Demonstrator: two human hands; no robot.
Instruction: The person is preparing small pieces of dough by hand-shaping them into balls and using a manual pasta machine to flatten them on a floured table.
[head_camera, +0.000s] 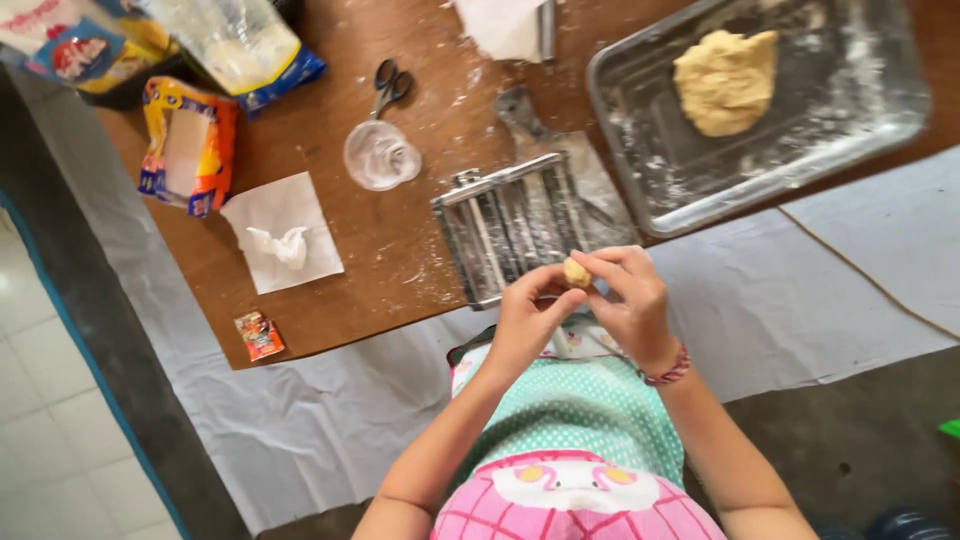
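Sitting in view are two dough pieces, one lump (726, 82) and one small ball (576, 272), one metal tray (880, 95), one pair of scissors (390, 86) and two hands, left (525, 320) and right (632, 300).

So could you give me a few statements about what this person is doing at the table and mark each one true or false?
1. Both hands, left hand and right hand, pinch a small dough ball. True.
2. The metal tray is bare. False: a big dough lump lies in it, with flour dust.
3. Scissors lie on the brown table. True.
4. The small dough ball rests on the white napkin. False: it is held up between the fingers; the napkin carries only a crumpled white scrap.
5. A bracelet circles the right wrist. True.
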